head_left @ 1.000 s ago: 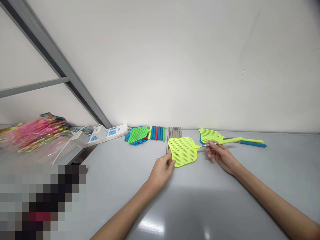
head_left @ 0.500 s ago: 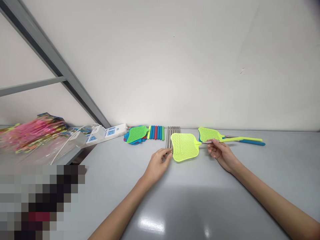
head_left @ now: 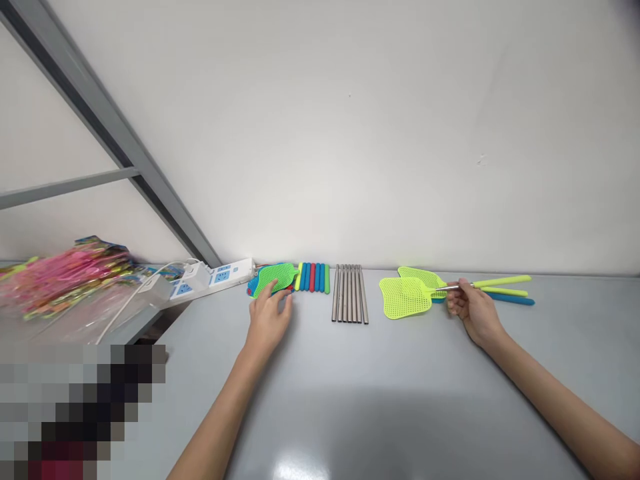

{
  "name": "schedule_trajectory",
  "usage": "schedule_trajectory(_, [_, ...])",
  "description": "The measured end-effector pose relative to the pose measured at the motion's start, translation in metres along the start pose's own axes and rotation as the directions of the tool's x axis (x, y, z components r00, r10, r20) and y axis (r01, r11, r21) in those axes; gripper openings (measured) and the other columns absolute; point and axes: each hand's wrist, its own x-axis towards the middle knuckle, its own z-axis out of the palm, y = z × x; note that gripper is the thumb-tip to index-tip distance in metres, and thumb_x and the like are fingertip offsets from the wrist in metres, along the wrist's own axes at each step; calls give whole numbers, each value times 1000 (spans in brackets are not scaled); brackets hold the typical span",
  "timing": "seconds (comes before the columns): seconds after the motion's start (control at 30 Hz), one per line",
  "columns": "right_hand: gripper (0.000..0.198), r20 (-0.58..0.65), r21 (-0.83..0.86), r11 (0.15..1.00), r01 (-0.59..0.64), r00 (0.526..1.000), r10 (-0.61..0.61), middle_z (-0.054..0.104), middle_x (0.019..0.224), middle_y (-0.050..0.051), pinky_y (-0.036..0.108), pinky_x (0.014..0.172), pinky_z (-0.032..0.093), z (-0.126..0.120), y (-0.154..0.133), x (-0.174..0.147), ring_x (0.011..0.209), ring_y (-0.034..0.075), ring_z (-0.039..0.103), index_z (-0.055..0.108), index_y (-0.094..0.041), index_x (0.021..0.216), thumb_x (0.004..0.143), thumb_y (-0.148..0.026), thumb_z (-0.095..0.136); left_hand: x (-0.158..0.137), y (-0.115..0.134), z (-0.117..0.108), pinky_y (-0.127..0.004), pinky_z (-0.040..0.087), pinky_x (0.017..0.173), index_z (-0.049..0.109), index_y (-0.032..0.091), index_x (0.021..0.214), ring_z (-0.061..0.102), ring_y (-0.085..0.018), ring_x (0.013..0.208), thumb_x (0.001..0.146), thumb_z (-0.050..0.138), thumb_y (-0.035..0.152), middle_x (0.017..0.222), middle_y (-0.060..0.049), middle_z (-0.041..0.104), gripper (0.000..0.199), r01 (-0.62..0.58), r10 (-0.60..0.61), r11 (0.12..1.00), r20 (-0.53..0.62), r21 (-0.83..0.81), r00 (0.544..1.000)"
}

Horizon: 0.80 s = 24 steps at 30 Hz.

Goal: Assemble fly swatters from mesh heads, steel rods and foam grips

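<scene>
My right hand (head_left: 473,308) grips the metal shaft of a yellow fly swatter (head_left: 406,298), whose mesh head points left. Under and behind it lie another yellow fly swatter (head_left: 420,273) and a blue handle (head_left: 513,299). On the left, my left hand (head_left: 270,312) has its fingers apart at the near edge of a green mesh swatter head (head_left: 274,277); whether they touch it I cannot tell. That green head rests on a pile of blue and red ones. Between my hands, several metal tubes (head_left: 350,293) lie side by side.
Several coloured handle grips (head_left: 313,277) stand in a row beside the swatter heads. A white power strip (head_left: 220,275) with plugs and a cable lies at the left, near a pile of pink packaged goods (head_left: 70,273). The wall (head_left: 375,133) rises behind the grey table (head_left: 310,373).
My right hand has carried the yellow fly swatter rightward onto the other swatters. My left hand has moved left from beside the metal tubes to the green swatter head.
</scene>
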Motion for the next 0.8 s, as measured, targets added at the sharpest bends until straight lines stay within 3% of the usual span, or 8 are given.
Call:
schedule_trajectory(0.17, [17, -53, -130, 986, -104, 994, 98, 60, 55, 4, 20, 30, 40, -14, -5, 11, 37, 10, 48, 55, -13, 70, 74, -30, 57, 2, -8, 2, -46, 29, 92, 62, 20, 94, 30, -26, 123, 83, 32, 33, 131, -11, 39, 34, 8, -18, 988, 63, 156, 998])
schedule_trajectory(0.47, [15, -33, -196, 919, -342, 939, 343, 60, 52, 4, 16, 26, 36, -25, -17, 21, 33, 8, 46, 60, -10, 70, 76, -23, 56, 7, -12, 3, -46, 24, 95, 60, 25, 105, 23, -27, 126, 83, 31, 36, 136, -9, 32, 38, 27, -71, 983, 243, 181, 967])
schedule_trajectory(0.8, [21, -110, -116, 939, -325, 943, 313, 56, 50, 2, 15, 33, 42, -29, -15, 24, 37, 6, 48, 58, -10, 71, 85, -18, 45, 7, -11, -3, -46, 22, 95, 51, 22, 117, 30, -24, 123, 84, 28, 38, 134, -8, 36, 43, -4, -68, 969, 285, 247, 956])
